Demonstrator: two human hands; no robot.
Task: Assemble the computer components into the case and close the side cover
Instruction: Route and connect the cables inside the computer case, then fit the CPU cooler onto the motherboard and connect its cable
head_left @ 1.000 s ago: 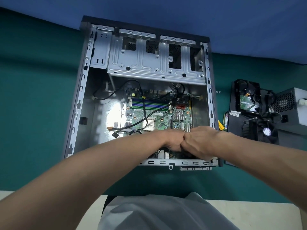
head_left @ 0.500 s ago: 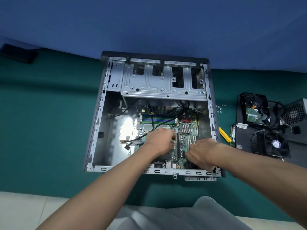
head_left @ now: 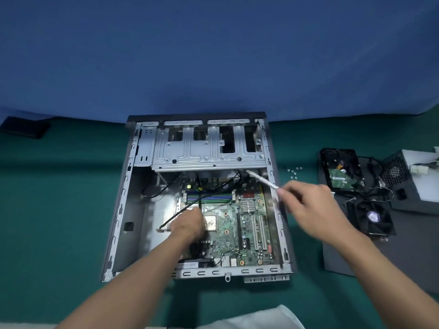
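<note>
The open computer case (head_left: 118, 210) lies flat on the green table, side cover off. A green motherboard (head_left: 237, 224) sits inside it, below the silver drive cage (head_left: 209, 153). My left hand (head_left: 187, 224) rests on the board beside the CPU socket (head_left: 211, 223), fingers bent down over a black cable (head_left: 166, 224); what lies under it is hidden. My right hand (head_left: 316, 210), blurred, hovers over the case's right wall and pinches a thin white strip (head_left: 261, 180). The strip's far end reaches the cables under the drive cage.
Right of the case lie a hard drive (head_left: 342, 172), a grey power supply (head_left: 420, 181) with cables, and a fan cooler (head_left: 373, 217) on a dark panel (head_left: 403, 257). Several small screws (head_left: 294, 170) are scattered by the case. A black object (head_left: 23, 127) sits far left.
My hands have parted from the case's near edge. The left moved up to the CPU socket; the right rose to the right wall, holding the white strip. The view tilted up.
</note>
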